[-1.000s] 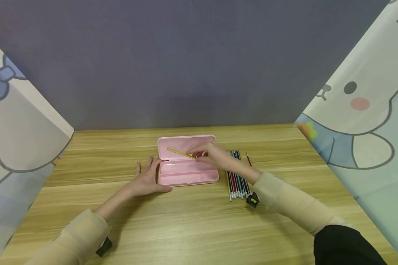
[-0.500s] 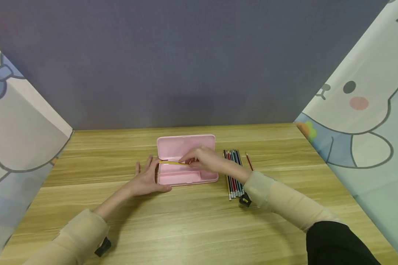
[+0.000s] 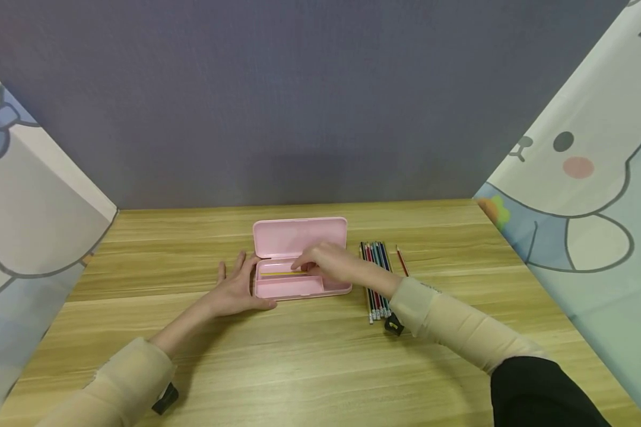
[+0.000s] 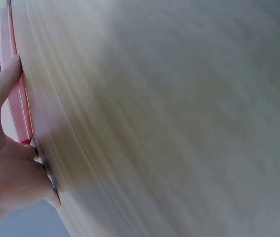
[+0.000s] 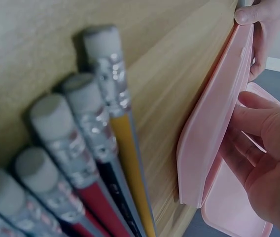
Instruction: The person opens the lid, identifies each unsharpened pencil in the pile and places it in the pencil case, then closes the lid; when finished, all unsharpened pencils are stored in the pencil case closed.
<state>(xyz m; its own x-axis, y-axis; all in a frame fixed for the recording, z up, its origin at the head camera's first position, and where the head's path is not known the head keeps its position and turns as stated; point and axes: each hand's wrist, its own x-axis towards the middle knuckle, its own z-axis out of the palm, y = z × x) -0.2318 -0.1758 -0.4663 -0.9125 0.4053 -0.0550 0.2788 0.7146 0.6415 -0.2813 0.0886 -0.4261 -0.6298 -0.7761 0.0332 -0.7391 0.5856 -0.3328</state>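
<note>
An open pink pencil case (image 3: 299,237) lies in the middle of the wooden table (image 3: 310,356), lid tipped back. A yellow pencil (image 3: 280,273) lies lengthwise in its tray. My right hand (image 3: 305,268) reaches into the tray and pinches the pencil's right end. My left hand (image 3: 236,286) rests flat on the table against the case's left end, thumb along the front edge. The left wrist view shows the left hand (image 4: 7,168) touching the pink case (image 4: 19,103). In the right wrist view the right hand (image 5: 263,163) curls over the case (image 5: 214,123).
A row of several pencils (image 3: 376,279) with eraser ends lies just right of the case, close up in the right wrist view (image 5: 100,163). A single red pencil (image 3: 402,261) lies further right. Cartoon-printed panels (image 3: 582,178) close both sides, and a grey wall (image 3: 299,101) closes the back.
My right hand has brought the yellow pencil down from above the lid into the tray, turning it level. The left hand has stayed at the case's left end.
</note>
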